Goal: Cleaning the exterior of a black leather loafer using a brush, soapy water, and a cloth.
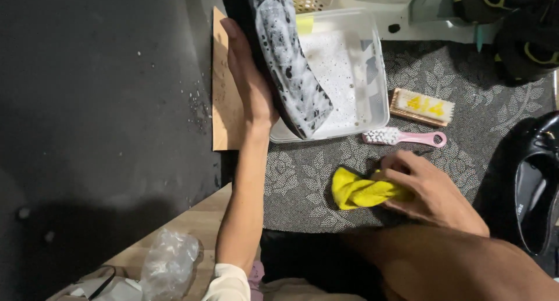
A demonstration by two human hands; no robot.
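Foam covered the black shoe (288, 68), its sole side patchy white with suds. The left hand (247, 80) gripped it along one edge, tilted over the clear plastic tub (372, 74) of soapy water. The right hand (428, 190) closed on a crumpled yellow cloth (355, 190) nearby on the patterned mat (303, 179). Beside the tub lay a pink brush (404, 138) and a wooden brush (422, 107) with yellow markings.

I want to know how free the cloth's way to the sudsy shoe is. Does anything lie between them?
The yellow cloth in the right hand has only bare patterned mat between it and the soapy shoe held by the left hand. The pink brush lies aside.
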